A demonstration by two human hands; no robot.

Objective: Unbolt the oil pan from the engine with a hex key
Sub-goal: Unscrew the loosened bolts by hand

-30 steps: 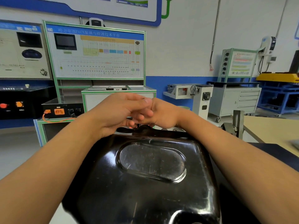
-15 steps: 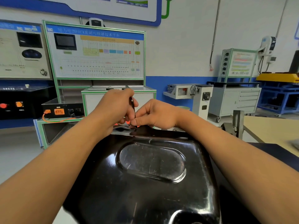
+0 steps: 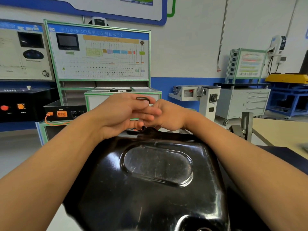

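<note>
While the left hand pinches the hex key by its level short arm, the shaft apparently points down at the far flange of the oil pan, just below; the grip of the right hand is hidden.

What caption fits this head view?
The left hand and right hand meet around a hex key at the far edge of the oil pan.

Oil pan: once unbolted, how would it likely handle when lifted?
The oil pan looks like pressed sheet metal with a stamped oval recess, so probably stiff, not floppy. Its glossy, reflective surface suggests a slippery grip. It is broad, so likely awkward and fairly heavy to lift.
</note>
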